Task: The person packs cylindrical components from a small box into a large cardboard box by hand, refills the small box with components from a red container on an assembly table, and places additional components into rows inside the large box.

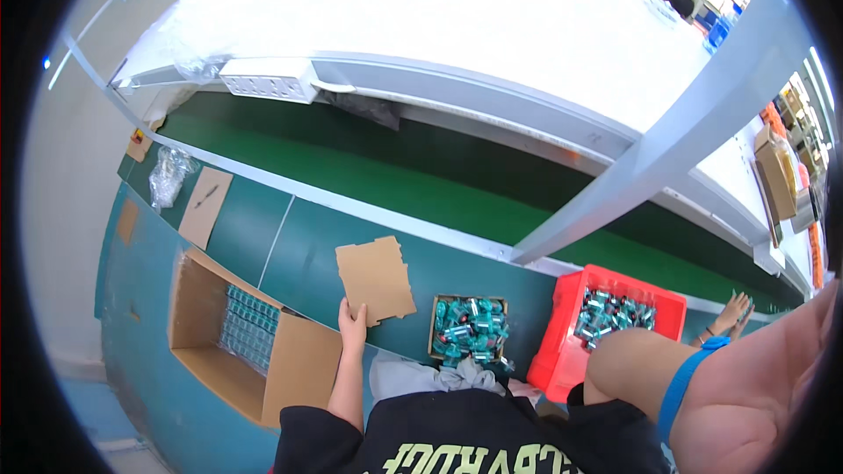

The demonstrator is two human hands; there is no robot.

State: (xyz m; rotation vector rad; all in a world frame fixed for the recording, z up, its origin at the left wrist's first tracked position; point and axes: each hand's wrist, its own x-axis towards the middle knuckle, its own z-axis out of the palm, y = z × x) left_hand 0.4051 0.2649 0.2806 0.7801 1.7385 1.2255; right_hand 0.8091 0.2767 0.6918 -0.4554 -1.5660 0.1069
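Note:
My left hand (353, 325) is closed on the lower left edge of a flat brown cardboard sheet (376, 279) with notched edges. The sheet is held over the green work surface (303, 250). Close to the camera at the right, my right hand (760, 386) is raised, with a blue band round its wrist; its fingers run out of the picture. Left of the sheet stands an open carton (303, 369) with rows of teal, clear pieces (248, 331) inside. Right of it, a small open box (433, 333) is heaped with loose teal pieces (470, 326).
A red crate (546, 333) of similar pieces stands right of the small box. Beyond it another person's hands (731, 312) show. A grey post (632, 175) slants up at the right. Far left lie a cardboard piece (205, 206) and clear plastic wrap (169, 177).

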